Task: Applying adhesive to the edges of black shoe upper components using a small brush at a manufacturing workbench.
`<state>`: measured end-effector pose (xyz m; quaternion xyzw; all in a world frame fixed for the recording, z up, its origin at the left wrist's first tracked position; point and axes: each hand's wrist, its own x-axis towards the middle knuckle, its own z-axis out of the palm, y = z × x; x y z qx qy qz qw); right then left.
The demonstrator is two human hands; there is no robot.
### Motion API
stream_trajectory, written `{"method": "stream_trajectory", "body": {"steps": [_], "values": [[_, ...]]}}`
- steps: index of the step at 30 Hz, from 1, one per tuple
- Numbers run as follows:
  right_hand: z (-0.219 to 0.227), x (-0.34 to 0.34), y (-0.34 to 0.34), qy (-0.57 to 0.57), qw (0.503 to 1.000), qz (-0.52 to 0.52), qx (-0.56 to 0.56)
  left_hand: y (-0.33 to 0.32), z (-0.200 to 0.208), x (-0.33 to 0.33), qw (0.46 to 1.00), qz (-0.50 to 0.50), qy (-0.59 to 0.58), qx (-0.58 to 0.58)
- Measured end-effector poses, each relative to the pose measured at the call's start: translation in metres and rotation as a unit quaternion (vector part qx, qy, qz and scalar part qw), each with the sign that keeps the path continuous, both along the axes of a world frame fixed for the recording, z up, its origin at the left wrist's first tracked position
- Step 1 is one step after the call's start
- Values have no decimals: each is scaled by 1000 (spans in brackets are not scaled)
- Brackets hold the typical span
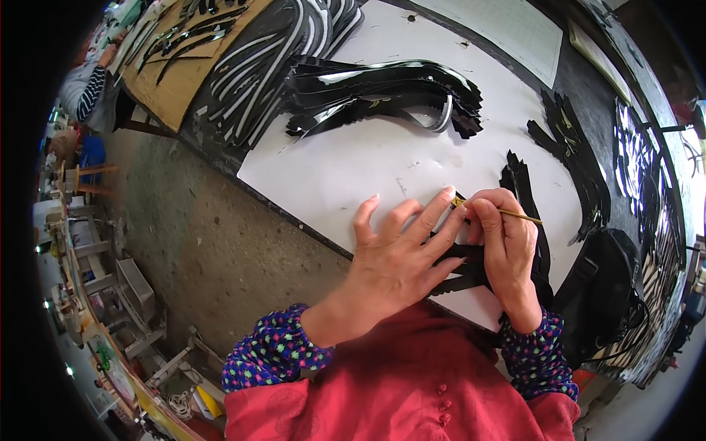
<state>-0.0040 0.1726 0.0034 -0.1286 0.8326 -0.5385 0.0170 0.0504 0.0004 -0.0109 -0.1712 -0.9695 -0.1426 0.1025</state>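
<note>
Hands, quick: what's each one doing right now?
Left hand: open, fingers spread, pressing flat on a black strip.
Right hand: closed, pinching a thin yellowish stick, its tip by the left fingertips.

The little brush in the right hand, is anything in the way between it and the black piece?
Nothing visible is. The right hand holds the thin brush with its tip right at the black piece, which the left hand presses flat on the white sheet. The left fingers lie beside the tip, not across it.

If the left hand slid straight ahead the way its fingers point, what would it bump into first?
Probably bare white sheet first, then the pile of black strips farther up. The left hand lies flat, fingers pointing up and a bit right; depth is hard to judge.
</note>
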Motion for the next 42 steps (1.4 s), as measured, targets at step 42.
{"method": "stream_trajectory", "body": {"steps": [42], "values": [[-13,-1,39,238,949,-95,185,-3,12,13,955,8,-27,296]]}}
